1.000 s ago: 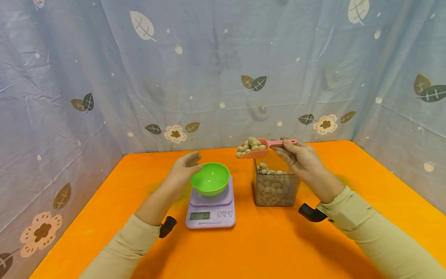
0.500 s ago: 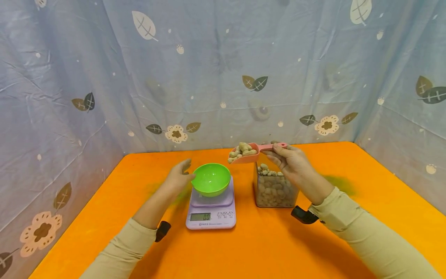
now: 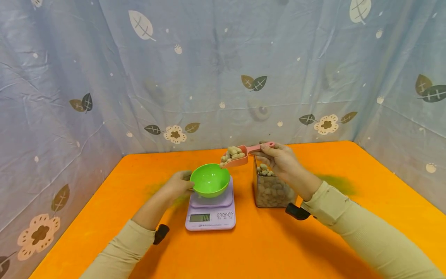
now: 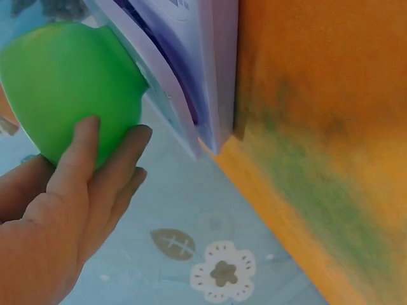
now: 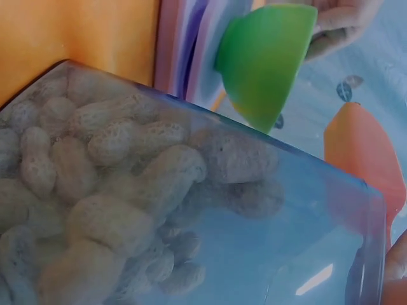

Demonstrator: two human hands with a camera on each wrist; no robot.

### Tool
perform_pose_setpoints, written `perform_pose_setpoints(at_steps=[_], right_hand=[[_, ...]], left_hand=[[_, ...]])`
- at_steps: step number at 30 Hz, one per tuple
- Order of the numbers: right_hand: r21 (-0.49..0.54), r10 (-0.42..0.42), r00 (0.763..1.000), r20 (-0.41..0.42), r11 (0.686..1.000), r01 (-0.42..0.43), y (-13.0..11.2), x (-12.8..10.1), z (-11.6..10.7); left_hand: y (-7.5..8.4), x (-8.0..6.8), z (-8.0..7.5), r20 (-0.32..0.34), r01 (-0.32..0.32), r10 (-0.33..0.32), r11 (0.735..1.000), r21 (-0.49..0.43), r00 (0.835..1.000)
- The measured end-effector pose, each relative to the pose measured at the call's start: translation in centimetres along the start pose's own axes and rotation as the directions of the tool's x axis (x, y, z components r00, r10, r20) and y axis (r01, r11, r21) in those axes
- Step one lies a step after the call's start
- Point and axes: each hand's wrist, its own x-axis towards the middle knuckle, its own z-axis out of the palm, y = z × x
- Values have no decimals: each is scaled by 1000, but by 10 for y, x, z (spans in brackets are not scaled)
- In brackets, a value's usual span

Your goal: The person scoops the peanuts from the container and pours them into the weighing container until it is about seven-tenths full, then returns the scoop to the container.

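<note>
Pink scoop [image 3: 244, 154] of peanuts [image 3: 231, 153] is being pinched by the right hand [image 3: 280, 161] above the green bowl [image 3: 210, 179]; the left hand [image 3: 179, 185] is cupping the bowl's side, fingers relaxed.

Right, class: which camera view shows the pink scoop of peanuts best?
The head view: the whole pink scoop, heaped with peanuts, in the right hand. The right wrist view shows only its underside; the left wrist view misses it.
</note>
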Motion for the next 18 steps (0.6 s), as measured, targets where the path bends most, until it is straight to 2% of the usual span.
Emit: perform_pose_setpoints(at_steps=[4, 9, 12, 16, 18], right_hand=[[-69, 3, 1000, -4, 998, -3, 3, 4, 6], [-236, -12, 1000, -11, 972, 9, 9, 11, 14], [-368, -45, 999, -1, 929, 42, 14, 14, 20], [-535, -127, 989, 72, 832, 145, 18, 14, 27], [-574, -163, 979, 124, 793, 205, 17, 13, 28]], left_hand=[[1, -1, -1, 3, 5, -5, 1000, -22, 1000], [2, -1, -2, 3, 10, -10, 999, -36, 1000], [2, -1, -1, 5, 9, -9, 999, -35, 1000], [1, 0, -1, 3, 15, -14, 999, -36, 1000], [0, 1, 0, 1, 20, -20, 999, -39, 1000]])
